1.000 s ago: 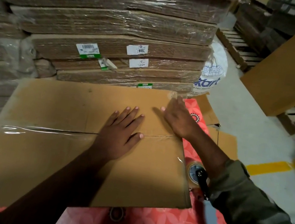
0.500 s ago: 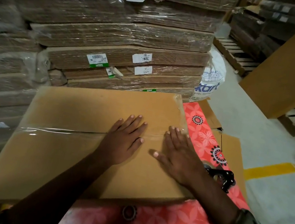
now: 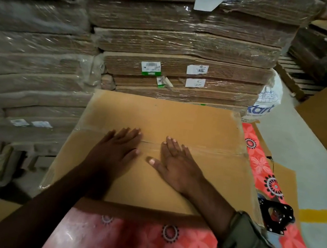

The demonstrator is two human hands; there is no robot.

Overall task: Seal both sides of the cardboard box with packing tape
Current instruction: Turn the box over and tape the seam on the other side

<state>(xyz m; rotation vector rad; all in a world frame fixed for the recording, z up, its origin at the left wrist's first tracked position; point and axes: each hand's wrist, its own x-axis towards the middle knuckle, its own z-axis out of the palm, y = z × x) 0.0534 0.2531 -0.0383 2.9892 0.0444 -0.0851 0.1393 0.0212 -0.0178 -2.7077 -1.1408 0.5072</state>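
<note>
Partly hidden — taped seam under flat left hand, right hand.

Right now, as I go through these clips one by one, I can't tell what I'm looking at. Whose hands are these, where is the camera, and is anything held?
There is no machine: a person wears a camera on the head, looking down at their own hands. The left hand and right hand lie flat, fingers straight, on a cardboard box, over its clear-taped centre seam. Neither has a grip on anything. The box rests on a red flowered cloth. A black tape dispenser lies to the right.
</note>
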